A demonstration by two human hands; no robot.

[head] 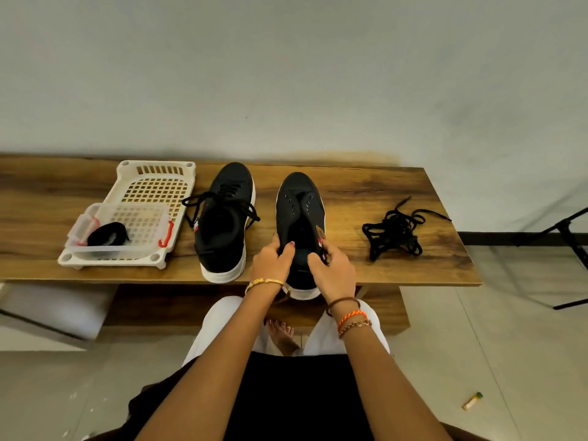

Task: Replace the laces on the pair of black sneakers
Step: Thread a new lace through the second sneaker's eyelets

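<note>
A: Count?
B: Two black sneakers on the wooden bench [366, 186]: laced sneaker [224, 224] left, unlaced sneaker [300, 218] right. One loose lace pile [396, 230] further right. One white basket [152, 186] holding one clear box [133, 221] with one lace bundle [108, 233].
A: Hands?
B: Both at the unlaced one's heel. Left hand [272, 262] grips the collar, thumb inside. Right hand [332, 268] pinches the opposite collar edge.

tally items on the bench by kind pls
Black sneakers: 2 (laced, unlaced)
Loose black lace pile: 1
White slotted tray: 1
Clear plastic box holding a black lace bundle: 1 each
Total: 6
</note>
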